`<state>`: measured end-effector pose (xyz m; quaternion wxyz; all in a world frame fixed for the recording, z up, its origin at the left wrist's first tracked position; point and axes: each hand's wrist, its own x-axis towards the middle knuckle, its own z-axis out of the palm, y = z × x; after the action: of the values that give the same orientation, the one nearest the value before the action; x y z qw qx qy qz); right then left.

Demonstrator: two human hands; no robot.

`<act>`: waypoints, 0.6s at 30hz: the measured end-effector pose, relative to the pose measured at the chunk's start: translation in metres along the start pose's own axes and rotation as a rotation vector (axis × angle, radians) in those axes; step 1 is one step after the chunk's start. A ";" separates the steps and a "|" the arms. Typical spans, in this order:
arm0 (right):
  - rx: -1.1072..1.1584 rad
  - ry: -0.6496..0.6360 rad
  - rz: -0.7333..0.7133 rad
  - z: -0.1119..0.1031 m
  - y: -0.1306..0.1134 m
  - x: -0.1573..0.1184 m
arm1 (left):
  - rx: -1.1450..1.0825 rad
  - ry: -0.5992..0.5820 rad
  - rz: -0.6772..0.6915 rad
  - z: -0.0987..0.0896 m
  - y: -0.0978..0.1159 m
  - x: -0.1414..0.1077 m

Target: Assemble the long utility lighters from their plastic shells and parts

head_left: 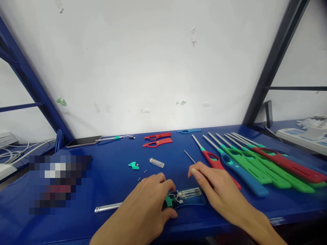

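My left hand [150, 200] is closed around the middle of an open utility lighter lying on the blue table. The lighter's silver tube [107, 207] sticks out left of the hand. On its right show a green trigger part [169, 201], white wires and a clear fuel tank [189, 193] in a blue half-shell [201, 199]. My right hand [221, 187] is curled just right of the tank. A thin metal rod [189, 156] points away from its fingers; the rod's near end is hidden. Beyond the hands lie a loose clear tank [156, 162] and a green piece [134, 165].
Several assembled lighters [245, 163] lie in a row on the right. Red handle shells [157, 142], a blue shell [189, 131], a wired tube [109, 139] and a phone [83, 141] lie along the back wall. Small metal pins [145, 171] are in the middle. A pixelated patch covers the left.
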<state>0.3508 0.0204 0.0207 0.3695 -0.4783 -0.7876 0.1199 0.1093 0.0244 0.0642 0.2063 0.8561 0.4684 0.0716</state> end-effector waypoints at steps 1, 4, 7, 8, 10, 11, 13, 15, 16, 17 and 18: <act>-0.011 0.023 0.008 0.001 0.000 0.000 | -0.001 0.003 -0.002 0.000 0.000 0.000; -0.084 0.005 0.030 0.004 0.000 0.001 | -0.005 -0.002 -0.013 -0.001 0.002 0.000; -0.161 -0.057 0.043 0.007 -0.001 0.001 | 0.012 -0.012 -0.018 -0.004 0.004 0.001; -0.181 -0.073 0.041 0.008 -0.001 0.000 | 0.023 -0.018 -0.017 -0.004 0.005 0.002; -0.205 -0.096 0.034 0.009 0.000 0.001 | 0.039 -0.025 -0.018 -0.005 0.005 0.004; -0.211 -0.103 0.031 0.010 0.001 0.001 | 0.042 -0.026 -0.018 -0.006 0.005 0.004; -0.215 -0.117 0.021 0.011 0.004 0.002 | 0.039 -0.019 -0.021 -0.006 0.005 0.005; -0.221 -0.133 0.011 0.011 0.006 0.003 | 0.039 -0.015 -0.022 -0.004 0.004 0.004; -0.223 -0.143 0.007 0.012 0.006 0.003 | 0.040 -0.015 -0.020 -0.003 0.003 0.003; -0.225 -0.153 0.004 0.012 0.006 0.004 | 0.042 -0.013 -0.016 -0.002 0.002 0.002; -0.226 -0.164 0.002 0.011 0.005 0.004 | 0.043 -0.012 -0.011 -0.001 0.002 0.001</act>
<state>0.3453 0.0284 0.0116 0.2475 -0.5063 -0.8232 0.0695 0.1111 0.0247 0.0658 0.1910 0.8583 0.4731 0.0551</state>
